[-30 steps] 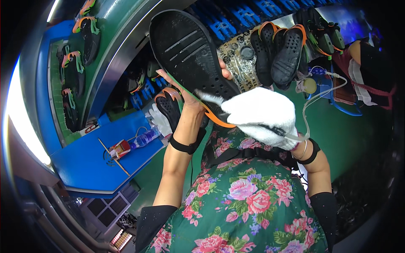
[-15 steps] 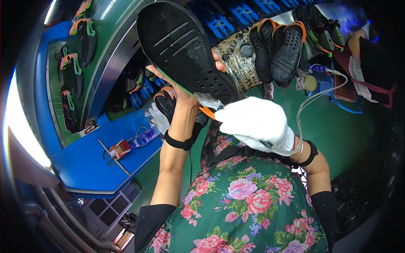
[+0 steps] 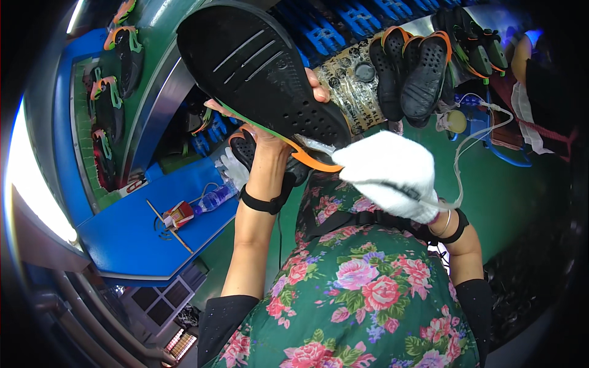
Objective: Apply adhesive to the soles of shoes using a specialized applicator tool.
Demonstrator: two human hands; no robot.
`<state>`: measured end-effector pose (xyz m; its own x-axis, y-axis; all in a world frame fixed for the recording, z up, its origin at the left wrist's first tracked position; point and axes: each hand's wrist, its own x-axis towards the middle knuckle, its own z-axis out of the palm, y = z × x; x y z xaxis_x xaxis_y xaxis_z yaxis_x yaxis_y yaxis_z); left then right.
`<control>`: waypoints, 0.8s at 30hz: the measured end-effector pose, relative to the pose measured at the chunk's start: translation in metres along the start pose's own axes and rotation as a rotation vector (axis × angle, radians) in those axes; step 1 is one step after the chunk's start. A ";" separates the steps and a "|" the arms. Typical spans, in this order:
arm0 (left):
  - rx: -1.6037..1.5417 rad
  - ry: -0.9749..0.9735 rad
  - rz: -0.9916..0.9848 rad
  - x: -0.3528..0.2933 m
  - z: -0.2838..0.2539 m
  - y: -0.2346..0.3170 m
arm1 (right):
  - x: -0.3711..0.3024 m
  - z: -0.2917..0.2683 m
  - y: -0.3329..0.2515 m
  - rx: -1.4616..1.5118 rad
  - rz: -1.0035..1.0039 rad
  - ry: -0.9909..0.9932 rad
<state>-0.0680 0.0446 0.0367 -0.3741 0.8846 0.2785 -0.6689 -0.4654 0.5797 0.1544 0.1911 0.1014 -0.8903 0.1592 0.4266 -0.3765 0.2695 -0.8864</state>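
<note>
The black shoe sole [image 3: 264, 73] has come up higher and nearer the face than it was a second ago, and the gloved hand has slid from under its heel out to the right. From where one stands, the biggest thing behind it all is the green conveyor [image 3: 153, 92] curving away on the left, carrying black shoes with orange and green trim [image 3: 119, 52] in a row. Below it sits a blue work table [image 3: 135, 239] with a small plastic bottle [image 3: 215, 197], a red and white box [image 3: 178, 214] and a thin stick [image 3: 169, 226] on it. The sole, tread side facing the viewer with pale grooves and small holes, fills the upper middle, tilted with its toe up to the left; an orange strap [image 3: 313, 162] hangs from its heel end. The left hand [image 3: 264, 138], bare with a black wristband, is closed around the sole from below, fingertips wrapping over its right edge. The right hand [image 3: 392, 175], in a white cotton glove, is bunched just beside the heel, touching the orange strap; whether it pinches anything I cannot tell. Beyond, a pair of black perforated shoes [image 3: 411, 67] stands by blue trays [image 3: 368, 21].
</note>
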 end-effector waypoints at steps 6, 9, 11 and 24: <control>0.094 0.130 0.056 -0.002 0.010 -0.001 | 0.001 0.000 0.001 0.023 0.023 0.032; 0.138 0.065 0.074 0.002 0.005 0.002 | 0.003 0.000 -0.003 0.009 0.002 -0.014; 0.141 0.099 0.072 0.001 0.011 0.002 | 0.004 0.002 -0.005 0.031 0.017 -0.016; -0.047 0.233 0.001 0.004 0.022 -0.004 | 0.005 0.017 -0.011 -0.009 -0.119 0.047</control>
<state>-0.0525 0.0508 0.0519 -0.5093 0.8557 0.0918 -0.6953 -0.4720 0.5421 0.1493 0.1730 0.1100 -0.8264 0.1695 0.5369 -0.4765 0.2974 -0.8273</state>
